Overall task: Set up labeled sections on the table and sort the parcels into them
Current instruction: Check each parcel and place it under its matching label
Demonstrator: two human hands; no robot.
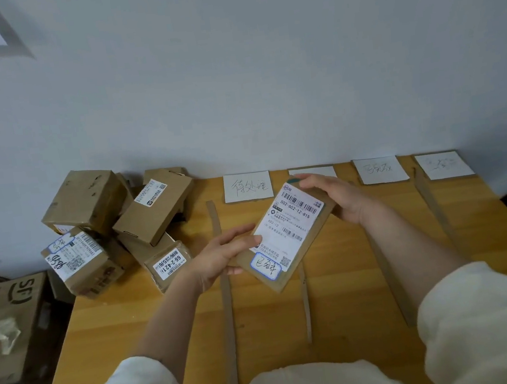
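I hold a flat brown parcel (291, 231) with a white shipping label and a blue-edged handwritten sticker above the middle of the wooden table (337, 302). My left hand (224, 255) grips its near left edge, and my right hand (338, 198) grips its far right end. Several white handwritten section labels lie along the back edge: one (248, 186) at the left, one (318, 172) partly hidden behind the parcel, one (381, 170) further right and one (445, 164) at the far right. Cardboard strips (225, 289) (388, 274) (434, 206) divide the table into sections.
A pile of several brown parcels (117, 229) with labels sits on the table's back left corner against the wall. A large SF cardboard box (10, 317) stands on the floor to the left. A thin strip (305, 302) lies under the held parcel.
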